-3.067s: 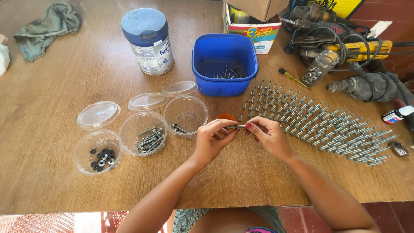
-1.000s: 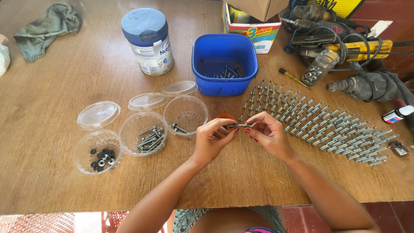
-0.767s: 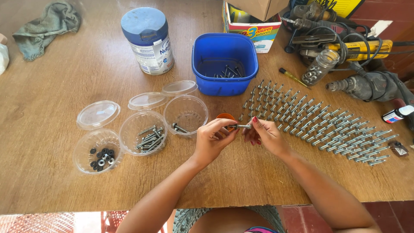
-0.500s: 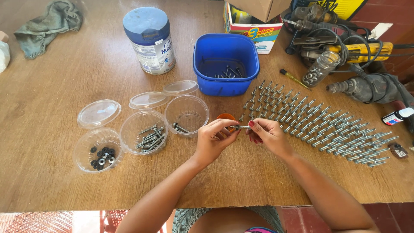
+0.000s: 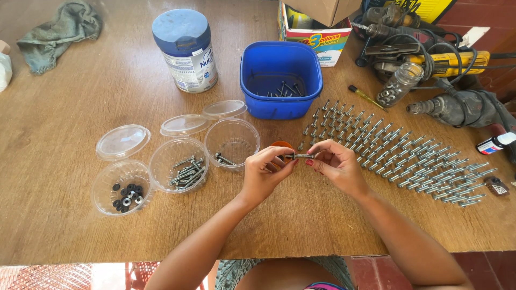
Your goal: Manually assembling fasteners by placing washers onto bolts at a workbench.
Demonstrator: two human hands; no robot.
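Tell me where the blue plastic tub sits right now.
In the head view the blue plastic tub stands on the wooden table at top centre, right of the blue-lidded can, beyond both hands.

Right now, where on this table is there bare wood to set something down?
Bare wood lies left, between the rag, blue-lidded can and clear cups, and along the near table edge. Crowded: right side, under rows of bolts and power tools.
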